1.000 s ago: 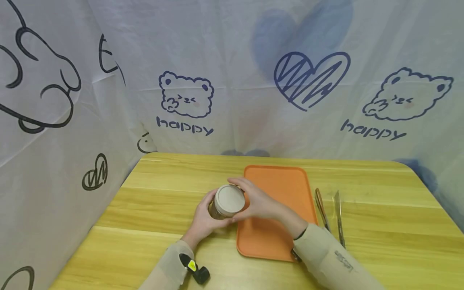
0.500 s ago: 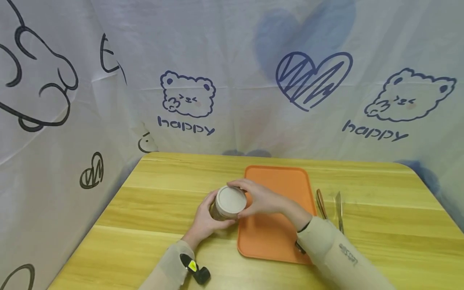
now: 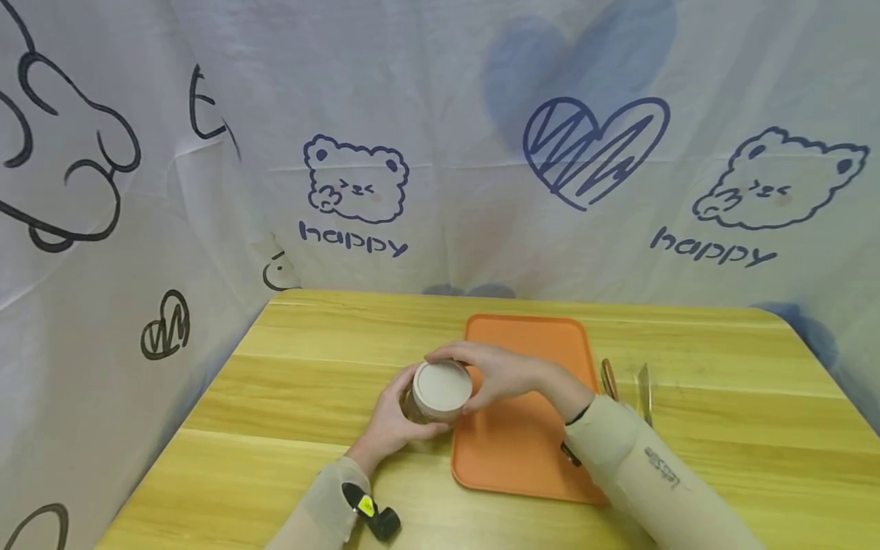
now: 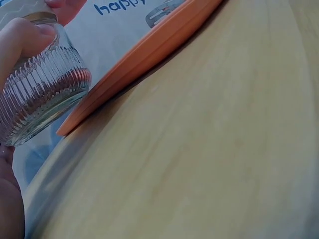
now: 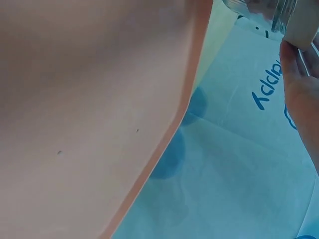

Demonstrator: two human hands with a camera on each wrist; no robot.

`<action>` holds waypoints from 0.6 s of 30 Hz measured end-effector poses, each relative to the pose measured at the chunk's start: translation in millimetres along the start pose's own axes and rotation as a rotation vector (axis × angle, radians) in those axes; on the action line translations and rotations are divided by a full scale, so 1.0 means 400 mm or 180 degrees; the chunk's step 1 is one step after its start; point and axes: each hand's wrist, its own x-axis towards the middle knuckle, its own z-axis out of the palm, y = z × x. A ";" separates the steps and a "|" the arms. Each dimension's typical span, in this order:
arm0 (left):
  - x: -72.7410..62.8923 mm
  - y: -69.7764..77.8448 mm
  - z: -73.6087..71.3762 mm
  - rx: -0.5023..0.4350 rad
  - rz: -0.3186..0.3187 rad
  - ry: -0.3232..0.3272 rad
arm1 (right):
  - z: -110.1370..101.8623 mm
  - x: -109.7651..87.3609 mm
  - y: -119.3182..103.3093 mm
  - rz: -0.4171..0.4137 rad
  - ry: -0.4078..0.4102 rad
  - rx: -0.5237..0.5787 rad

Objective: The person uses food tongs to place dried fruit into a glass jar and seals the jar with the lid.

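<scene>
A ribbed clear glass jar (image 4: 47, 92) with a pale, flat round lid (image 3: 443, 384) is held between both hands beside the left edge of the orange tray (image 3: 529, 458). My left hand (image 3: 388, 424) grips the glass body, thumb on the near side. From the right, my right hand (image 3: 505, 373) grips the lid's edge, with fingers at the back and thumb at the front. In the left wrist view the jar is tilted, and its base overlaps the tray's rim. At the upper right corner of the right wrist view, the fingers lie against the lid (image 5: 301, 25).
Right of the tray, a wooden-handled utensil (image 3: 609, 380) and a knife-like blade (image 3: 645, 389) lie on the wooden table (image 3: 742, 397), partly hidden by my right sleeve. A printed white cloth (image 3: 454, 153) hangs behind the table and along its left side.
The jar and lid have shifted slightly right and toward me in the head view. My right wrist and forearm have swung right and up while the fingers stay on the lid.
</scene>
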 end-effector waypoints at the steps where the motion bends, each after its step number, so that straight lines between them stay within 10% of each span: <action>1: -0.001 -0.001 0.000 -0.0020 -0.0009 0.0000 | 0.000 0.000 0.000 0.0022 -0.0013 -0.0006; 18: 0.002 -0.009 -0.004 -0.0237 -0.0103 0.0286 | 0.046 0.003 0.002 0.0147 0.0618 0.0284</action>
